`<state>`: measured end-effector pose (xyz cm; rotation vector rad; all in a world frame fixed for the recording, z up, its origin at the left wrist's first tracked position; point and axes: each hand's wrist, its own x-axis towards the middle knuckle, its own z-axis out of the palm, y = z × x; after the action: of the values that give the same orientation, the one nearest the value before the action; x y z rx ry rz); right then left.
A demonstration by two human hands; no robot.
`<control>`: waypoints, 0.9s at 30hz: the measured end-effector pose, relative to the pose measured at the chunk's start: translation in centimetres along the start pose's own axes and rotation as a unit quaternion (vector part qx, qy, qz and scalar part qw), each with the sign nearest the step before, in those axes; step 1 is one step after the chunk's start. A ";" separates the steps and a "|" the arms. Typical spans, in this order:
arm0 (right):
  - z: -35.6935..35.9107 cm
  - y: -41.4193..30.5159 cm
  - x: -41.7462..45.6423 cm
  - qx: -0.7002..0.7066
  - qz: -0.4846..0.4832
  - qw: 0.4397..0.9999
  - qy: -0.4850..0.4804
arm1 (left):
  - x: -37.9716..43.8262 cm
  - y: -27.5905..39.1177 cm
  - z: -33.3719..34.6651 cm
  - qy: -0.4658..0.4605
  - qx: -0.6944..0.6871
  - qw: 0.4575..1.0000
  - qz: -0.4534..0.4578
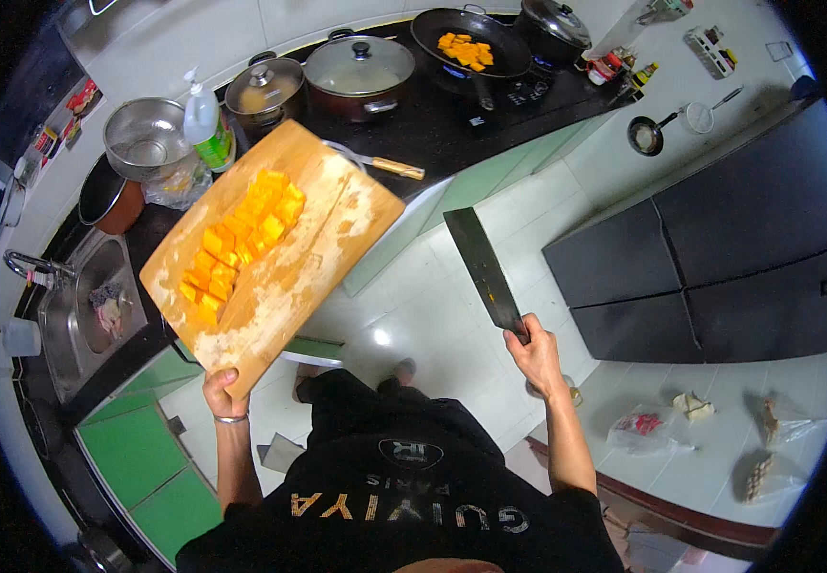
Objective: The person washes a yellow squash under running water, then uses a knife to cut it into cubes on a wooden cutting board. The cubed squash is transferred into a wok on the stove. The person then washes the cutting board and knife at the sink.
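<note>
My left hand (224,392) grips the near corner of a wooden cutting board (327,258), thumb on top. The board is held up in front of me, its pale surface worn in patches. Chunks of orange pumpkin-like flesh (241,236) lie in a band along it. In my right hand (537,354) is the handle of a cleaver (481,268), its dark broad blade pointing forward and away from the board. A bit of orange sticks to the blade. On the stove, a black wok (510,61) contains more orange pieces (465,51), with a blue flame showing beneath.
Lidded pots (360,68) and a peeler-like tool with a wooden handle (399,168) sit on the black counter (442,136). A steel colander (148,136), a pump bottle (207,125) and a sink (98,301) are at left. A dark refrigerator (700,265) stands right.
</note>
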<state>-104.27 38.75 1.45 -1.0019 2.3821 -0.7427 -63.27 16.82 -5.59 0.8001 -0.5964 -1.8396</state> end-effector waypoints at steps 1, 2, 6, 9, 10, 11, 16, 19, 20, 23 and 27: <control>-1.8 0.3 0.4 -0.011 0.001 1.000 -0.014 | 0.0 -0.6 1.9 -0.002 -0.008 1.000 -0.003; -3.0 0.6 0.7 0.005 -0.013 1.000 -0.015 | 0.4 -1.2 3.7 -0.003 -0.015 1.000 -0.006; -7.4 1.7 2.7 -0.014 -0.043 0.999 0.001 | 2.4 -3.5 11.1 -0.042 -0.041 0.998 -0.019; -9.0 2.4 4.5 -0.028 -0.092 0.995 0.033 | 4.4 -5.1 14.3 -0.043 -0.033 0.998 -0.026; -9.7 2.5 5.4 -0.029 -0.100 0.994 0.035 | 4.9 -5.6 15.9 -0.052 -0.031 0.998 -0.020; -10.2 2.6 6.2 -0.023 -0.116 0.992 0.053 | 5.6 -6.1 17.1 -0.062 -0.037 0.997 -0.021; -12.5 2.2 10.3 -0.032 -0.210 0.969 0.126 | 10.7 -8.4 20.5 -0.099 -0.068 0.992 -0.036; -10.7 0.2 11.6 -0.075 -0.294 0.942 0.144 | 14.0 -9.6 18.6 -0.125 -0.091 0.987 -0.033; -9.6 -0.7 11.8 -0.091 -0.317 0.933 0.145 | 15.0 -9.9 17.9 -0.136 -0.096 0.986 -0.026; -4.7 -2.3 13.3 -0.126 -0.367 0.913 0.128 | 17.3 -11.7 15.2 -0.162 -0.090 0.983 -0.014; -1.9 -5.3 16.5 -0.169 -0.476 0.856 0.108 | 18.6 -12.1 16.3 -0.174 -0.058 0.983 0.018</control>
<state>-113.20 23.82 3.08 -2.4371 2.1231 -0.7698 -88.00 4.93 -8.18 0.3878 -0.7112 -1.9761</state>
